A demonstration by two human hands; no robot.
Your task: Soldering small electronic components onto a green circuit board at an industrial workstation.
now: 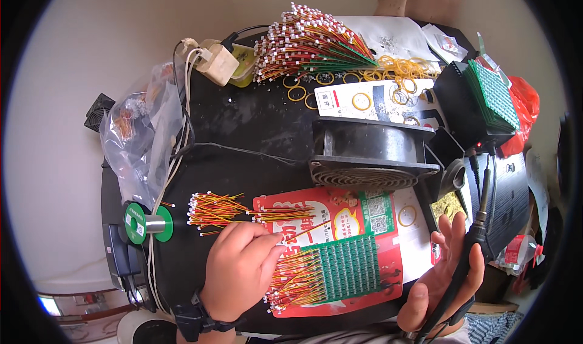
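The left hand (240,270) is pinching a thin wire (311,228), which is slanting away rightward. The right hand (436,289) is gripping a soldering iron (478,228); the green circuit board (351,268) is lying between them, wires (296,277) fanning leftward.

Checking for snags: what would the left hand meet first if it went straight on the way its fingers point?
Probably the small upper bunch of wires on the red sheet, just beyond the left hand, though its height above them is unclear.
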